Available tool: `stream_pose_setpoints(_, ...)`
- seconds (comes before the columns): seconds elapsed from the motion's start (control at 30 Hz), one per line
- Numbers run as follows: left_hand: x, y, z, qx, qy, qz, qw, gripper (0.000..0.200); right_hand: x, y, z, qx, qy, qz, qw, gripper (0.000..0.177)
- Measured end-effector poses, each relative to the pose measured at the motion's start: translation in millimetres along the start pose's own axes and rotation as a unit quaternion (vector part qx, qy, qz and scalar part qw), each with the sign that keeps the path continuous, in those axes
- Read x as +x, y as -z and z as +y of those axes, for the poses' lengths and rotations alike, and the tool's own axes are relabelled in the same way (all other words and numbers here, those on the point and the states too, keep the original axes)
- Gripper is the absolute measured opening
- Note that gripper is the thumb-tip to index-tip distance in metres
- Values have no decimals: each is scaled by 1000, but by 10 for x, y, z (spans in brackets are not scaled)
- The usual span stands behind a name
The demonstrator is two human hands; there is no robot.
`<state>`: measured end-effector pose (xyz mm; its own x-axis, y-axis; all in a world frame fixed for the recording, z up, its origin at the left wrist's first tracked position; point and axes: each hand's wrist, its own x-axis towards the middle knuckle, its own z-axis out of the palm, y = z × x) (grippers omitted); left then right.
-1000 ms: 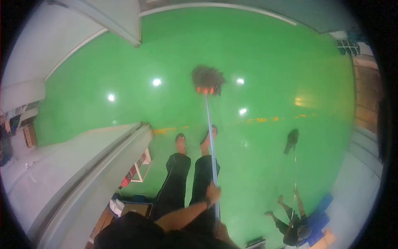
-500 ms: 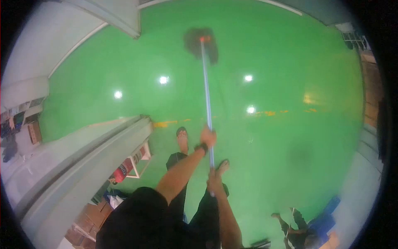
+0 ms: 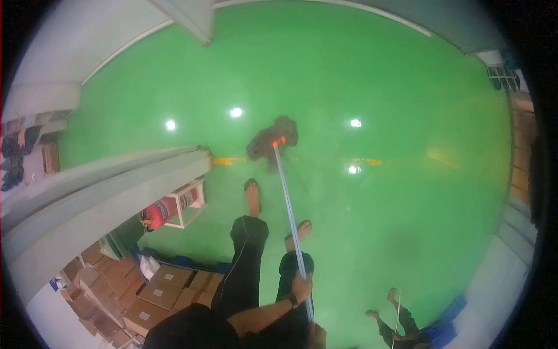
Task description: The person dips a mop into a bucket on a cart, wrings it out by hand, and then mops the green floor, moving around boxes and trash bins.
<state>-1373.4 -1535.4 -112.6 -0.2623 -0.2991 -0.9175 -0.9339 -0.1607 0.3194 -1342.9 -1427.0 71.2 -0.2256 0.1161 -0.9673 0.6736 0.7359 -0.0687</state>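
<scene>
A mop [image 3: 289,206] with a grey-brown stringy head and orange-red fittings lies against the green floor [image 3: 395,215], its head close to the yellow floor line. The pale bluish pole runs down toward my body, slightly tilted. My left hand [image 3: 301,288], with a dark band at the wrist, is wrapped round the lower pole. Below it, near the pole's end, my right hand [image 3: 317,337] is closed round the pole, partly cut off by the bottom of the view. My sandalled feet stand on either side of the pole.
A white wall end [image 3: 116,192] juts in from the left. Beside it are a red fire extinguisher [image 3: 160,213] in a white stand and several cardboard boxes [image 3: 168,285]. At the lower right, another person [image 3: 401,326] holds a thin stick near blue crates [image 3: 444,334].
Both my hands have drawn the mop back toward my body, so its head has come from the far floor to near the yellow line. The other person's legs have shifted.
</scene>
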Motion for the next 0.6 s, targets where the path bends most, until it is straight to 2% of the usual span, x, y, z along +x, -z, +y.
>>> stream_pose_setpoints(0.03,283,56,71,3,-30,20,999,46,111,35,-259,-74,22,23,997,51)
stream_pose_setpoints(0.07,840,124,132,-32,-229,57,971,46,453,-44,-363,-82,55,19,995,51)
stream_pose_setpoints(0.1,1198,267,370,-208,-251,-13,945,45,834,-180,-490,-86,85,12,993,51)
stream_pose_setpoints(0.13,1554,412,611,-376,-254,-89,887,44,1126,-238,-995,-58,95,-3,994,51)
stream_pose_setpoints(0.17,2076,734,1016,-159,-231,27,959,44,1556,-366,-1417,-13,151,-4,988,50)
stream_pose_setpoints(0.2,2598,1056,1423,67,-169,123,976,45,2119,-539,-1796,-81,256,-2,963,47)
stream_pose_setpoints(0.23,3337,1291,1675,99,-279,224,928,46,2731,-804,-2233,-124,440,129,880,37)
stream_pose_setpoints(0.27,3839,1710,2152,157,-279,211,924,38,3207,-1054,-2738,-159,595,247,748,28)
stream_pose_setpoints(0.3,4202,2083,2714,203,-272,226,913,42,3336,-1090,-3440,-5,483,24,875,31)
stream_pose_setpoints(0.33,4520,2397,3171,144,-272,245,919,43,3446,-1118,-4158,164,292,-111,936,34)
stream_pose_setpoints(0.37,4459,2601,3551,164,-241,257,921,44,3408,-1170,-4643,287,225,-159,918,37)
stream_pose_setpoints(0.4,4534,2722,3680,156,-239,262,922,40,3438,-1244,-4649,275,235,-148,921,38)
stream_pose_setpoints(0.47,4675,2624,3301,175,-242,258,919,38,3440,-1346,-4603,255,252,-122,926,39)
stream_pose_setpoints(0.5,4669,2438,2814,273,-308,232,881,34,3551,-1496,-4099,140,410,-22,901,34)
stream_pose_setpoints(0.53,4465,2112,2309,178,-228,239,927,36,3771,-1690,-3288,0,483,92,871,26)
stream_pose_setpoints(0.57,4032,1832,1802,98,-218,179,954,45,3527,-1592,-2590,-116,518,135,836,29)
stream_pose_setpoints(0.6,3328,1511,1289,85,-194,132,968,50,3051,-1449,-1896,-78,427,88,896,26)
